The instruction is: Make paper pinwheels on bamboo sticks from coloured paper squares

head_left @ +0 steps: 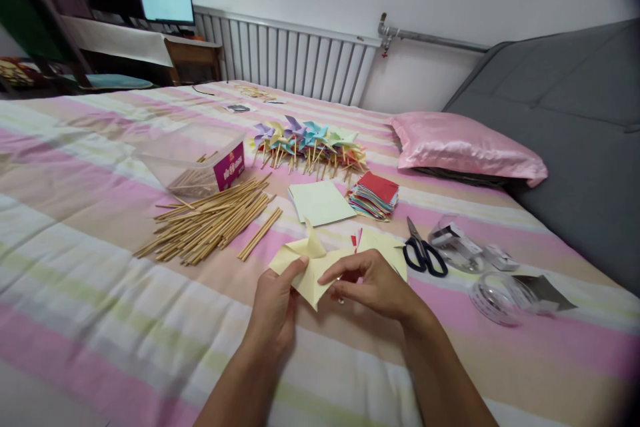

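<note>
My left hand [275, 307] pinches a pale yellow paper pinwheel [300, 257], thumb on top and fingers underneath. One of its blades is curled up toward the middle, while the rest lies mostly flat. From the right, my right hand [377, 283] closes on the same paper, its index fingertip on the edge and thumb lower down. A small shiny bit shows beneath these fingers, too small to make out. Just beyond that hand lie more yellow paper pieces [383, 250]. Dark-handled scissors [423, 253] rest to their right.
Thin wooden sticks [215, 223] lie left, by a clear plastic box [195, 160]. Finished pinwheels [310, 140] are heaped behind pale paper sheets [321, 203] and a coloured paper stack [374, 193]. Tape rolls [500, 299] and small clear packages [460, 243] lie right, below a pink pillow [465, 143].
</note>
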Tool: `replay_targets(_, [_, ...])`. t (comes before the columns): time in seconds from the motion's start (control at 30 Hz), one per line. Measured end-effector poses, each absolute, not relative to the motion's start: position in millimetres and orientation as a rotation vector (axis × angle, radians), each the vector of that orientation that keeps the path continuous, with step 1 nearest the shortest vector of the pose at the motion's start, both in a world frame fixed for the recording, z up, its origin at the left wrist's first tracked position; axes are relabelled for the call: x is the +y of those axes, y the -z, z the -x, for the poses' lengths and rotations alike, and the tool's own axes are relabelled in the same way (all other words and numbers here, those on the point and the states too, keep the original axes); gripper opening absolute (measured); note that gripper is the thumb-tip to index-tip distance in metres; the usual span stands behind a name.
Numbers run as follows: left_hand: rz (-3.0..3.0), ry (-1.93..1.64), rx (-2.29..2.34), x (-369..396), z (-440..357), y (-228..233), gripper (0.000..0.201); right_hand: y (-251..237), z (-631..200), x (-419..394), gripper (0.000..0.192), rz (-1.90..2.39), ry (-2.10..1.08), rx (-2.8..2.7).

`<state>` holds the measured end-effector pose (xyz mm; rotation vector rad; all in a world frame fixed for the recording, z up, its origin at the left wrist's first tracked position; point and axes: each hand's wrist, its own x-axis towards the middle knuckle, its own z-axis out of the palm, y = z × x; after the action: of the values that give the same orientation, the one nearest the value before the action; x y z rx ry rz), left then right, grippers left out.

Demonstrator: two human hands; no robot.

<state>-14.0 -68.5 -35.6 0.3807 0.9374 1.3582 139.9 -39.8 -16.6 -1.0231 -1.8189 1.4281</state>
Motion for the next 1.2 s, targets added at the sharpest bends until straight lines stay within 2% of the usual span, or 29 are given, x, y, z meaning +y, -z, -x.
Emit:
replay_targets(0.1, [-0.371, -1.340, 0.939, -69, 14, 35, 0.035, 18, -134, -40, 0.013, 1.033, -1.416, -1.769])
replay_targets(0.27, [-0.394, -1.390, 0.967, -68, 12, 35, 0.029, 26, -124, -38, 0.023, 1.073, -1.392, -1.580])
replay_targets(0.6, [-0.432, -1.431, 1.053, -69, 9, 36, 0.028, 27, -114, -41, 0.023, 1.272, -1.279, -1.412])
replay_targets(1.2, [-0.565, -1.419, 1.165, -67, 8, 48, 0.029, 34, -112, -40, 0.031, 1.321, -1.212, -1.333])
